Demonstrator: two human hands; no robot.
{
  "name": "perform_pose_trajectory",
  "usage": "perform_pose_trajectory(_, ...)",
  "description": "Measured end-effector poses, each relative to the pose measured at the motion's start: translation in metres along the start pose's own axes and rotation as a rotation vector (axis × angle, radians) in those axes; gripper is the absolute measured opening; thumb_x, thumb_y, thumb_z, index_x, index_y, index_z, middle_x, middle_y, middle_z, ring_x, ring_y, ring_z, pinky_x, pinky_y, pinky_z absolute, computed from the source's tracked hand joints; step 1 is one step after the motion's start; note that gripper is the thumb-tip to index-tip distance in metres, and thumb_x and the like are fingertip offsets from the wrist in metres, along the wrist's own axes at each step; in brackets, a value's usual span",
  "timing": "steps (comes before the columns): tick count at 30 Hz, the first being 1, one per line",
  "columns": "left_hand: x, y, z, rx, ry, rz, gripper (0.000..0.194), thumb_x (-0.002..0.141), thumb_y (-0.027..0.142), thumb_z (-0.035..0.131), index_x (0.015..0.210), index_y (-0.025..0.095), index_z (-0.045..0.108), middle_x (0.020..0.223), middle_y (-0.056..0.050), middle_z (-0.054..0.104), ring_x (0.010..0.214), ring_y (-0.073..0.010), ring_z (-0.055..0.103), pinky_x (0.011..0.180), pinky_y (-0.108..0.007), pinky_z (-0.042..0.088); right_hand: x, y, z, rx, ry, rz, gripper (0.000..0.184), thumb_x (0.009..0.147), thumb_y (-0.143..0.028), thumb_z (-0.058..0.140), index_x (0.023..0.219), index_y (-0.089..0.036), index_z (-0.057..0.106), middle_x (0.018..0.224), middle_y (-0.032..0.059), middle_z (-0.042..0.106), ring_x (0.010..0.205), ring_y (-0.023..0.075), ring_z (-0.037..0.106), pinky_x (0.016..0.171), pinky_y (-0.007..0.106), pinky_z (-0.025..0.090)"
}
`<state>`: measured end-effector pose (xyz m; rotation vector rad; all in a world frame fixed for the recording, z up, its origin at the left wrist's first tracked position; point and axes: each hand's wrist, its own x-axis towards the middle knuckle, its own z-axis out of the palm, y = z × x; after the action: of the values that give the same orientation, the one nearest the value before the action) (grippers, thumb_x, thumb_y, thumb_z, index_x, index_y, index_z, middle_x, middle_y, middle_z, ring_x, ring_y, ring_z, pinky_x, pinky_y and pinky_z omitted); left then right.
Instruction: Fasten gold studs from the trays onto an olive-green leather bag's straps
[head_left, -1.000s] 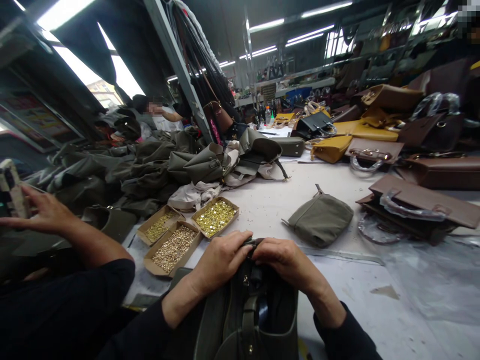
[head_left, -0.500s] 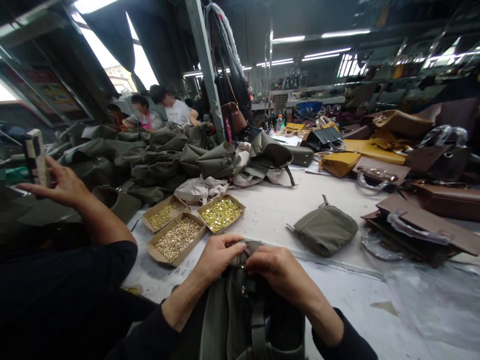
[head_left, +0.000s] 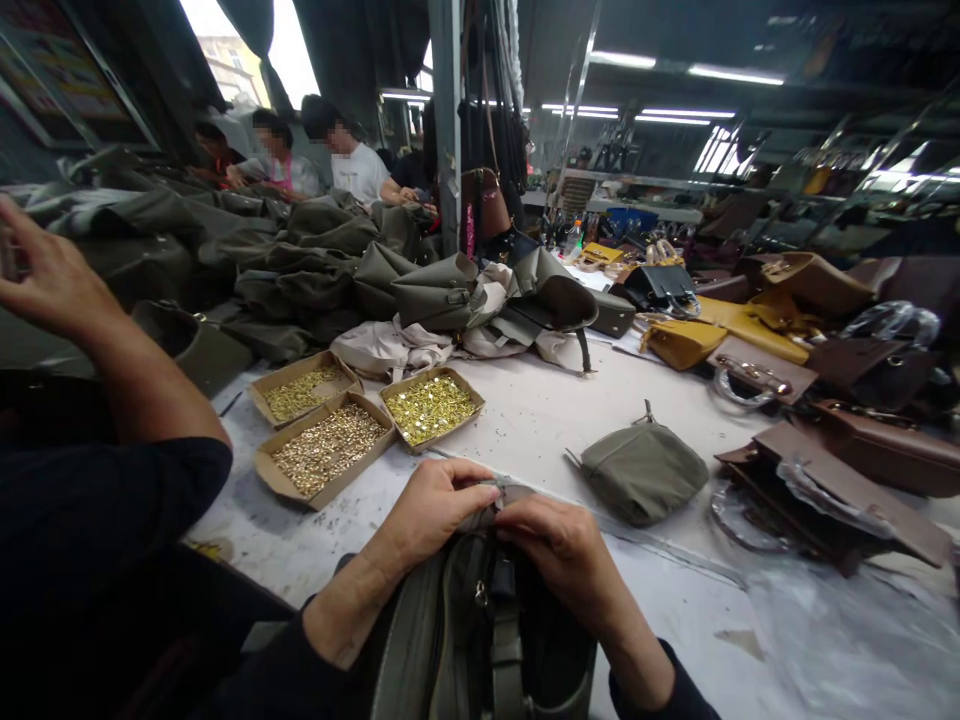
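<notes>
An olive-green bag (head_left: 442,620) stands right in front of me, its top facing up, with a strap and a metal zipper pull on it. My left hand (head_left: 439,500) pinches the bag's far top edge between thumb and fingers. Close beside it, my right hand (head_left: 559,545) grips the same edge, its fingertips nearly meeting the left thumb. What lies between the fingertips is too small to make out. Just beyond my left hand are cardboard trays of small metal pieces: a tray of gold-coloured studs (head_left: 326,450), a tray of shiny yellow pieces (head_left: 433,408) and a smaller tray (head_left: 304,392).
A small olive pouch (head_left: 643,468) lies to the right on the white table (head_left: 525,410). Brown handbags (head_left: 840,480) and clear plastic (head_left: 862,630) are farther right. Olive bags (head_left: 300,260) are heaped behind the trays. A co-worker's arm (head_left: 142,360) reaches in at left; other people sit behind.
The view has turned slightly, and the co-worker's raised hand with the phone-like object has shifted toward the left edge. Both my hands stay at the bag's top edge.
</notes>
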<state>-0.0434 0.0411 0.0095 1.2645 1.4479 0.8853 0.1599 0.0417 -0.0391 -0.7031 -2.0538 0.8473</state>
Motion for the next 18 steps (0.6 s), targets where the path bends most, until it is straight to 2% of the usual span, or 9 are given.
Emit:
perform_pose_trajectory(3, 0.000, -0.003, 0.000, -0.025, 0.012, -0.021, 0.034, 0.068, 0.038, 0.073, 0.090, 0.014, 0.083, 0.091, -0.008, 0.082, 0.088, -0.0241, 0.072, 0.081, -0.032, 0.053, -0.002, -0.002, 0.007, -0.009, 0.059, -0.029, 0.023, 0.099, -0.008, 0.062, 0.105, -0.025, 0.076, 0.092, 0.0011, 0.072, 0.079, 0.0145, 0.070, 0.070, 0.023, 0.052)
perform_pose_trajectory(8, -0.002, -0.006, 0.001, -0.038, 0.002, -0.021, 0.034, 0.069, 0.037, 0.072, 0.091, 0.013, 0.083, 0.091, -0.007, 0.081, 0.087, -0.0236, 0.071, 0.078, -0.031, 0.053, -0.007, -0.001, 0.016, -0.165, 0.233, -0.037, 0.023, 0.097, -0.009, 0.064, 0.100, -0.027, 0.079, 0.090, 0.0027, 0.062, 0.082, 0.0170, 0.062, 0.068, 0.026, 0.049)
perform_pose_trajectory(12, -0.004, -0.006, 0.004, -0.028, 0.029, -0.018, 0.033, 0.071, 0.036, 0.072, 0.092, 0.014, 0.083, 0.089, -0.006, 0.082, 0.084, -0.0227, 0.071, 0.075, -0.030, 0.051, -0.009, 0.005, 0.018, -0.126, 0.243, 0.020, 0.023, 0.096, -0.011, 0.065, 0.100, -0.028, 0.080, 0.087, 0.0016, 0.059, 0.079, 0.0168, 0.060, 0.066, 0.026, 0.048)
perform_pose_trajectory(18, -0.005, -0.012, 0.007, -0.034, -0.001, -0.007, 0.034, 0.075, 0.040, 0.071, 0.095, 0.015, 0.083, 0.088, -0.006, 0.081, 0.082, -0.0235, 0.070, 0.072, -0.031, 0.051, -0.008, 0.007, 0.018, -0.064, 0.287, 0.064, 0.023, 0.093, -0.011, 0.070, 0.094, -0.030, 0.082, 0.082, 0.0005, 0.058, 0.076, 0.0163, 0.060, 0.064, 0.026, 0.048)
